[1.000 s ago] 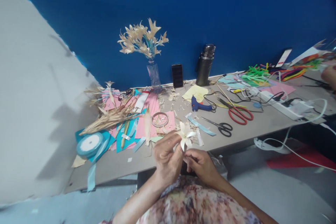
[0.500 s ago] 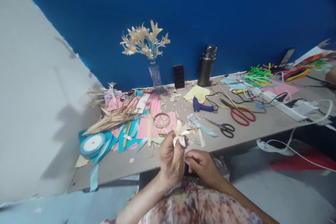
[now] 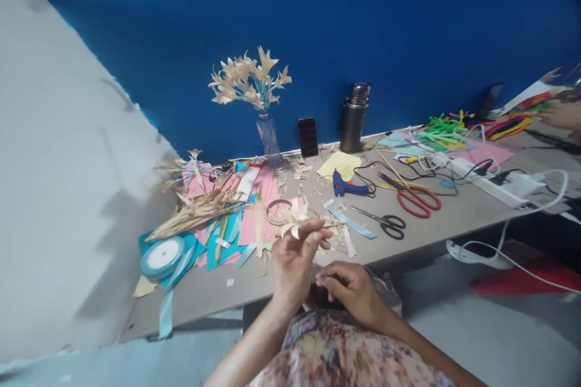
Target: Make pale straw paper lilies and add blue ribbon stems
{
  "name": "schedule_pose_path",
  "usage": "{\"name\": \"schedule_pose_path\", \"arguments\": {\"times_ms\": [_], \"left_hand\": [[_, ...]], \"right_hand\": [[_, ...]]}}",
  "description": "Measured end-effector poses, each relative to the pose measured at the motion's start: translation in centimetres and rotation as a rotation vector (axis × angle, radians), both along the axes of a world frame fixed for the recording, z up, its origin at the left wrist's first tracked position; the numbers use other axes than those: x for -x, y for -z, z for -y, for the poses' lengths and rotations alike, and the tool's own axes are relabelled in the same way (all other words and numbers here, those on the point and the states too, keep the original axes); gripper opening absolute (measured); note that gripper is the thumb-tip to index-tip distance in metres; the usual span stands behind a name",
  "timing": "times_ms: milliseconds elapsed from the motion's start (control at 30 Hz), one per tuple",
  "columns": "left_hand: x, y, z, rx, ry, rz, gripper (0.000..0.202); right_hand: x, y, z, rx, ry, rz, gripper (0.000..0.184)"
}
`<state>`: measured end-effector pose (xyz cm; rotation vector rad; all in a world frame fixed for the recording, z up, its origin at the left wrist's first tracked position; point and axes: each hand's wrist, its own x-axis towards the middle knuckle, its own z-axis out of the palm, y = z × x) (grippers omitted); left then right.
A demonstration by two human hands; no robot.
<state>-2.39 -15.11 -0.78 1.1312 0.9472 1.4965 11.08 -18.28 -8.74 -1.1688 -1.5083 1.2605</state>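
My left hand is raised over the table's front edge, its thumb and fingers closed on a pale artificial flower. The cream petals point to the left, and a thin stem seems to stick out to the right past my fingertips. Lower and to the right, in front of my body, my right hand is curled with thumb and fingers close together. What it holds, if anything, cannot be made out. Just beyond the flower lies a roll of tape on pink paper.
Black-handled scissors, red-handled scissors and a blue glue gun lie to the right. Behind stand a bottle of pale flowers, a phone and a thermos. A ribbon spool and dried husks are left. Another person's hand shows far right.
My left hand has turned, so the flower, which faced upward, now tips to the left with its stem side showing. My right hand stays nearly in place. The view has shifted slightly.
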Motion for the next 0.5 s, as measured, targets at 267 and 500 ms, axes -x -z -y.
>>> {"name": "schedule_pose_path", "arguments": {"times_ms": [267,500], "left_hand": [[0.8,2.0,1.2,0.154,0.106,-0.153,0.04],[1.3,3.7,2.3,0.21,0.103,-0.208,0.033]], "right_hand": [[0.0,-1.4,-0.2,0.048,-0.054,-0.09,0.033],[0.1,-1.1,-0.3,0.01,-0.065,-0.119,0.038]]}}
